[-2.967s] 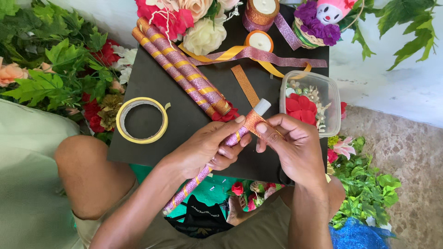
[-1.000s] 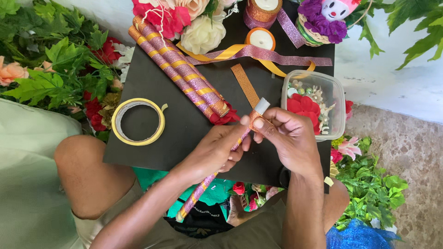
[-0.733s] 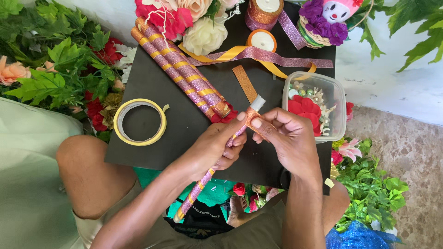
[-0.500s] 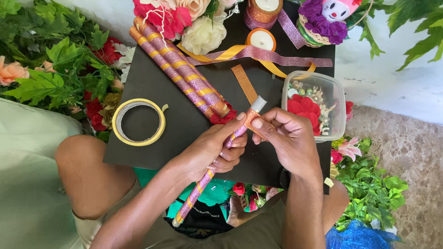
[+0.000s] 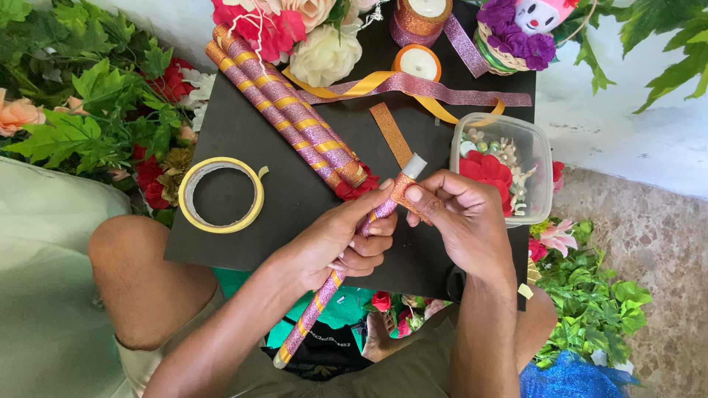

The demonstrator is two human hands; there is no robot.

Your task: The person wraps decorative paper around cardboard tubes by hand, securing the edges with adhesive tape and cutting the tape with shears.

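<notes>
Centre frame: left hand [image 5: 335, 243] fingers closed round a stick [image 5: 324, 295] wrapped in pink/gold glitter ribbon, held slanting from lower centre up toward centre-right, prob. to steady it. Right hand [image 5: 461, 221] thumb + fingers pinched on an orange glitter strip [image 5: 402, 193] wrapped round the stick's top, bare white tip poking out above. All over a black board [image 5: 243, 147] on the lap. Two finished sticks [image 5: 287, 118] lie diagonally upper centre, out of the way. Tape roll [image 5: 221, 195] centre-left. Clear tub [image 5: 535, 162] w/ small flowers right, within reach. Spare orange strip [image 5: 391, 133] and ribbon spools [image 5: 419, 63] upper centre.
</notes>
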